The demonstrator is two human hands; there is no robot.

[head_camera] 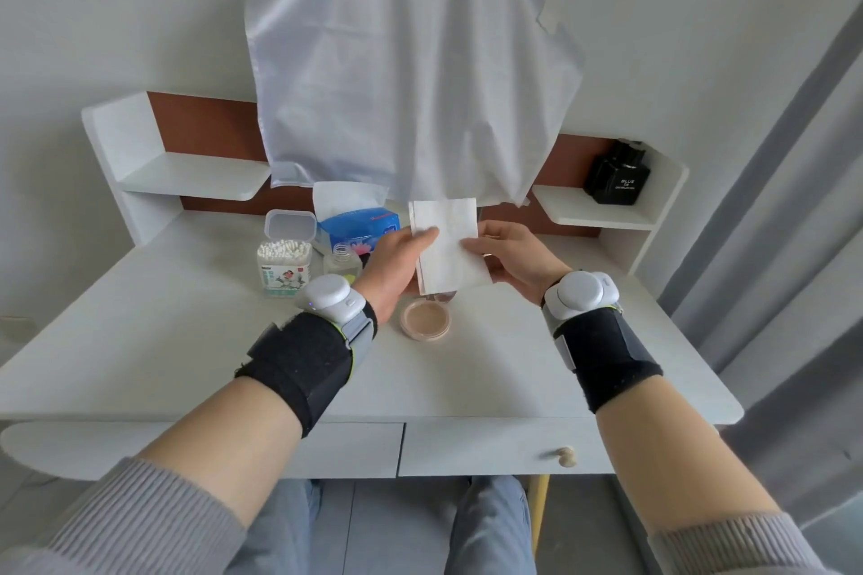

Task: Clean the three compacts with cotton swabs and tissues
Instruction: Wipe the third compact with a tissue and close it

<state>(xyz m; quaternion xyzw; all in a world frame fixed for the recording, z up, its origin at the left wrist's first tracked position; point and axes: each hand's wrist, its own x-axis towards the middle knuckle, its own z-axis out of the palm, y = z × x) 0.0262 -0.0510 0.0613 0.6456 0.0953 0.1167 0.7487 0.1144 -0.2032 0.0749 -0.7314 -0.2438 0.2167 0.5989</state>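
Note:
A folded white tissue (447, 243) is held upright above the desk between both hands. My left hand (394, 264) pinches its left edge with the thumb on the front. My right hand (509, 259) pinches its right edge. Below the tissue an open round compact (425, 319) with beige powder lies on the white desk (187, 341). A second clear round piece (443, 296) peeks out just behind it, mostly hidden by the tissue. A clear tub of cotton swabs (284, 264) with its lid flipped open stands at the left. A blue tissue pack (357, 229) sits behind it.
A small clear bottle (342, 261) stands between the swab tub and my left hand. A black perfume bottle (616, 173) sits on the right shelf. A white cloth (401, 61) hangs over the back of the desk. A drawer knob (566, 455) is at the front.

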